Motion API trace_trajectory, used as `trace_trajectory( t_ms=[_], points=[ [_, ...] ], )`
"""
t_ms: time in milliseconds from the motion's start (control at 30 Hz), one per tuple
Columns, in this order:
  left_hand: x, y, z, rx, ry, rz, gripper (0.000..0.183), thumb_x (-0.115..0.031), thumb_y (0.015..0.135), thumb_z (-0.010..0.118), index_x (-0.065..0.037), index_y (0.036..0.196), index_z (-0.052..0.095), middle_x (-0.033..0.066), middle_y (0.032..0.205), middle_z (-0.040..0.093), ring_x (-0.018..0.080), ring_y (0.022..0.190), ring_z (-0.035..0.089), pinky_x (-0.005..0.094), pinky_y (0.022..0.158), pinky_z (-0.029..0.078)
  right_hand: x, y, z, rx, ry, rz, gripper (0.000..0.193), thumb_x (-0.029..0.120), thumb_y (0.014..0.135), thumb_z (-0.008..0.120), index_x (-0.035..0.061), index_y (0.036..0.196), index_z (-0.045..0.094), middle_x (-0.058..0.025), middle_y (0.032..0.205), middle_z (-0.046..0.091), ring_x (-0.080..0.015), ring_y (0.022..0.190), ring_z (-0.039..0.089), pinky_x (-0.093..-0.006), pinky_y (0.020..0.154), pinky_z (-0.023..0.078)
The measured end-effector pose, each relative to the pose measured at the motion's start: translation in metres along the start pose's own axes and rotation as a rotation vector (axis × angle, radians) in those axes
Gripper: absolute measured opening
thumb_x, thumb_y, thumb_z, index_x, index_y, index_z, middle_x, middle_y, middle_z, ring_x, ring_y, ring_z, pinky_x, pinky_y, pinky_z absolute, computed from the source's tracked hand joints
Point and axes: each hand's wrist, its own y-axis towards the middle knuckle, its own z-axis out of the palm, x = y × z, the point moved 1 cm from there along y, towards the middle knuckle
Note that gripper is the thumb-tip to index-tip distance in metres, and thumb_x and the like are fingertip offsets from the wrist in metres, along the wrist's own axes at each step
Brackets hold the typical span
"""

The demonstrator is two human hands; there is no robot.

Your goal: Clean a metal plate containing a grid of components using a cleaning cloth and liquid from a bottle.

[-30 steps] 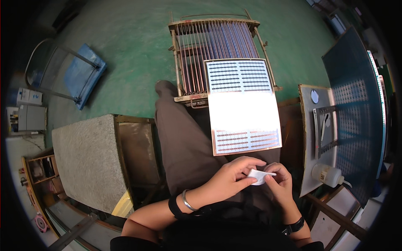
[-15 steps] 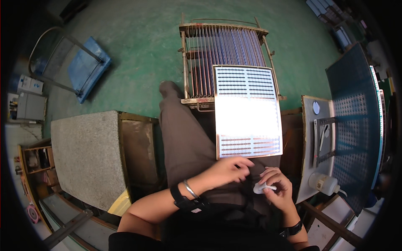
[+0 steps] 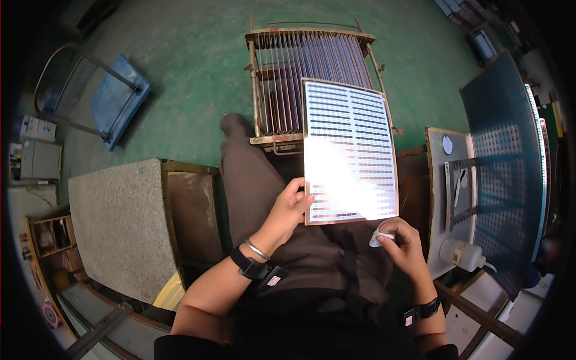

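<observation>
A flat panel (image 3: pixel 354 129) with copper-coloured edges and rows of dark printed marks stands tilted before me, its lower middle washed out by bright glare. My left hand (image 3: pixel 283 216) is closed on the panel's lower left edge, thumb on the face and other fingers partly hidden. Just below the panel's lower right corner, my right hand (image 3: pixel 405 245) pinches a small white wad (image 3: pixel 378 240), which looks like cloth or tissue. A gap shows between that hand and the panel. Behind the panel is a metal rack (image 3: pixel 279 140) holding several upright thin panels, partly covered from sight.
To the left stands a grey-topped block-like table (image 3: pixel 123 225), with a blue-decked trolley (image 3: pixel 120 99) beyond it. On the right, a bench holds a white squeeze bottle (image 3: pixel 461 254), a metal frame (image 3: pixel 449 198) and a round white disc (image 3: pixel 447 144). A dark perforated screen (image 3: pixel 501 150) leans beside them.
My left hand has moved left and up from below the panel and taken hold of its left edge. My right hand, with the white wad, has risen slightly. The glare on the panel has shifted.
</observation>
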Motion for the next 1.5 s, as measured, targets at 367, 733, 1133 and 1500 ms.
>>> trace_trajectory(
  t_ms=[367,733,1133,1500],
  points=[
    [-0.026,-0.025,0.015,0.342,0.196,0.026,0.033,-0.014,0.096,0.05,-0.001,0.126,0.045,0.006,0.102,0.063,0.0091,0.09,0.06,0.0247,0.08,0.049,0.045,0.024,0.035,0.23,-0.32,-0.421,0.018,0.007,0.074,0.07,0.0061,0.091,0.064,-0.0072,0.087,0.059,-0.0271,0.082,0.058,-0.0359,0.073,0.048],
    [-0.008,-0.008,0.037,0.367,-0.073,-0.133,0.038,-0.024,0.098,0.045,-0.002,0.129,0.045,0.0092,0.116,0.058,0.0152,0.103,0.059,0.0289,0.087,0.05,0.018,0.002,0.058,-0.135,-0.463,-0.556,0.025,0.009,0.067,0.075,0.0084,0.091,0.066,-0.0036,0.085,0.057,-0.0202,0.075,0.057,-0.0309,0.066,0.048],
    [-0.002,-0.013,0.052,0.313,-0.353,-0.283,0.047,-0.033,0.102,0.03,-0.004,0.138,0.032,0.013,0.129,0.048,0.0232,0.114,0.053,0.0412,0.094,0.047,0.011,0.027,0.059,-0.164,-0.446,-0.623,0.031,0.009,0.066,0.073,0.0038,0.096,0.064,-0.0047,0.088,0.058,-0.0207,0.076,0.056,-0.0305,0.065,0.047],
    [-0.013,-0.019,0.058,0.392,-0.356,-0.285,0.071,-0.058,0.095,0.02,-0.004,0.139,0.032,0.0124,0.131,0.047,0.0243,0.118,0.049,0.0433,0.098,0.042,0.021,0.029,0.047,-0.004,-0.404,-0.636,0.024,0.007,0.069,0.07,0.003,0.092,0.063,-0.0052,0.088,0.055,-0.0217,0.076,0.054,-0.0316,0.067,0.048]
  ],
)
